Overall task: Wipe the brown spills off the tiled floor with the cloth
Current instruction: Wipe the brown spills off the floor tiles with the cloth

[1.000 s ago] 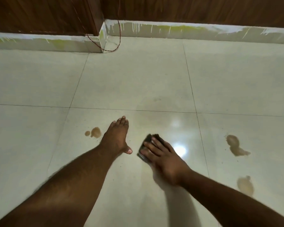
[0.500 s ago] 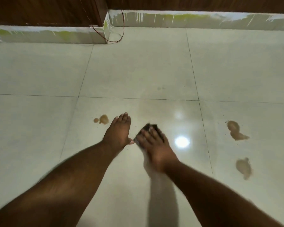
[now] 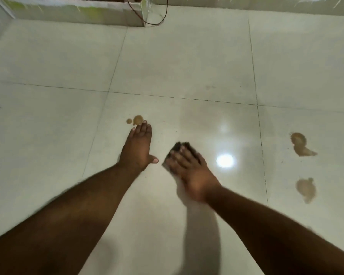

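Hands sit nearer the small brown spill (image 3: 135, 120) than half a second ago: my left hand (image 3: 137, 149) lies flat on the tiled floor (image 3: 48, 126), fingers straight, tips just short of it. My right hand (image 3: 189, 167) presses the dark cloth (image 3: 177, 148) down beside it, fingers spread. Two larger spills (image 3: 301, 144) lie well apart, right

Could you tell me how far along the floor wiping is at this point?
Done: nothing I can confirm. In hand: the right hand presses the dark cloth onto bare tile. Left: a small spill pair by the left hand, plus two larger spills right.
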